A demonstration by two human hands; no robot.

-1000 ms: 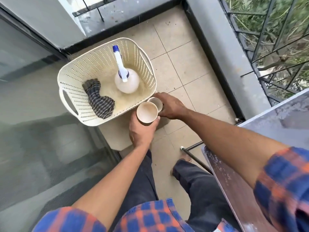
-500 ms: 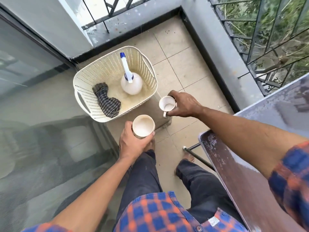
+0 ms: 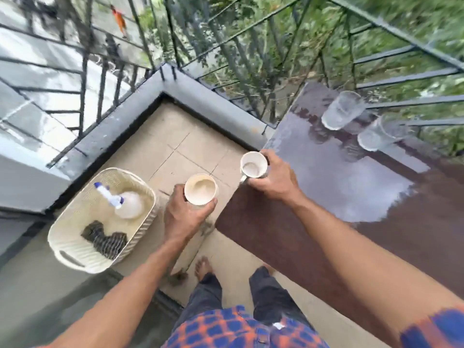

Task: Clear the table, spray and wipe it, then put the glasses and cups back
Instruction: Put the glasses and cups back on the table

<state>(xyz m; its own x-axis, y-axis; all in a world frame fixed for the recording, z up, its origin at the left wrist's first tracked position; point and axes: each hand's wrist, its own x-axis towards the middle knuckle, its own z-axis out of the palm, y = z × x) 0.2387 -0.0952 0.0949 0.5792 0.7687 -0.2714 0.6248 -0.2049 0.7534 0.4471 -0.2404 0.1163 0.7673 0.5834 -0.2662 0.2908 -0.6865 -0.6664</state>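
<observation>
My left hand (image 3: pixel 184 217) grips a cream cup (image 3: pixel 200 189) from below, held over the floor just left of the table's near corner. In my right hand (image 3: pixel 275 179) is a white mug (image 3: pixel 253 164), held at the left edge of the dark brown table (image 3: pixel 376 242). Two clear glasses stand at the table's far side, one (image 3: pixel 342 113) behind the other (image 3: pixel 380 135). The tabletop looks wet and shiny. The picture is blurred by motion.
A cream plastic basket (image 3: pixel 75 257) sits on the floor at the left, holding a white spray bottle (image 3: pixel 125 204) with a blue nozzle and a dark checked cloth (image 3: pixel 105 238). A grey ledge with black railing (image 3: pixel 226 59) bounds the balcony. My bare feet stand on the tiles beside the table.
Both hands have lifted the cups away from the basket and carried them right, toward the table. My view has swung up and right, bringing the tabletop and two glasses into sight.
</observation>
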